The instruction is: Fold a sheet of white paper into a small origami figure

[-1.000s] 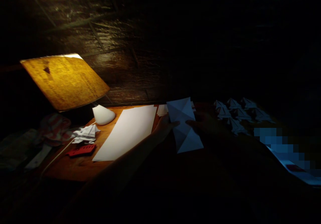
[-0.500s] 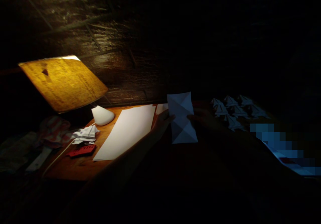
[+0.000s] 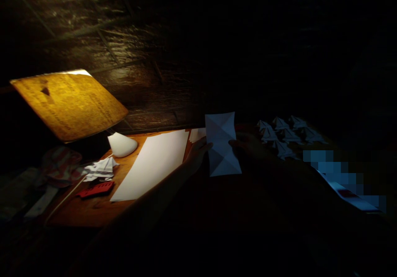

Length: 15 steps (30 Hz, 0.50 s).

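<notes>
Between my two hands is a white rectangular sheet of paper (image 3: 222,144), held upright above the table. Crossing diagonal creases mark its upper and lower halves. My left hand (image 3: 200,149) grips the left edge, thumb in front and fingers behind. On the opposite edge my right hand (image 3: 242,143) pinches the paper, its thumb on the face; it lies in deep shadow. Past my right hand, several folded paper figures (image 3: 281,130) stand in rows on the dark part of the table. A stack of plain white paper (image 3: 155,161) lies left of my hands.
A lamp with a yellow shade (image 3: 71,103) and white base (image 3: 122,144) lights the wooden table (image 3: 83,213) at left. Near it are crumpled or folded white paper (image 3: 101,169), a red object (image 3: 96,189) and a cord (image 3: 66,198). A bright screen, partly pixelated (image 3: 350,194), is at right.
The whole scene has shifted slightly left as the view turned a little. Both hands keep the same hold on the creased paper.
</notes>
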Each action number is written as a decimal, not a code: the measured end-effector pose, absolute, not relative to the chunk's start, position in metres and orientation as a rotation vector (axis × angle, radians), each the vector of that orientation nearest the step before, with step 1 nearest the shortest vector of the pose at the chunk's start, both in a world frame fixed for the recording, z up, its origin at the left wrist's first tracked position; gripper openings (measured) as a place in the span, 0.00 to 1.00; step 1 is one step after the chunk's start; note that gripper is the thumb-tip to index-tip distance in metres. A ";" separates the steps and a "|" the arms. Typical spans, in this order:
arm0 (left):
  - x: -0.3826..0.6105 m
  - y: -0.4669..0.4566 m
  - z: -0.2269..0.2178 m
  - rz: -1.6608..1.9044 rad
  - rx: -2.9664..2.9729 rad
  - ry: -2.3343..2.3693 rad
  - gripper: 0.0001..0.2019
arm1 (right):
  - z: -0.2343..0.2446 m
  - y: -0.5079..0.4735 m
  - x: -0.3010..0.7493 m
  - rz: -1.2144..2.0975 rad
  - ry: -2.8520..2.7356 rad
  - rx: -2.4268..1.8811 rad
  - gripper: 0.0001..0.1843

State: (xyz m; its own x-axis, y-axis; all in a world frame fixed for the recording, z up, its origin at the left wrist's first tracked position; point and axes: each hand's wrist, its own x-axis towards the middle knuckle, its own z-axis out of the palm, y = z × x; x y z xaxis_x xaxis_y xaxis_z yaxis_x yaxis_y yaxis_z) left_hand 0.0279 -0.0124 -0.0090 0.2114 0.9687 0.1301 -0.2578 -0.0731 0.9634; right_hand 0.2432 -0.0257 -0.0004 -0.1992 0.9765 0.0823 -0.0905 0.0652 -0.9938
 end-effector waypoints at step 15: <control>0.027 -0.012 -0.006 1.188 1.148 0.855 0.14 | -0.001 -0.025 0.243 1.395 -1.257 -0.976 0.15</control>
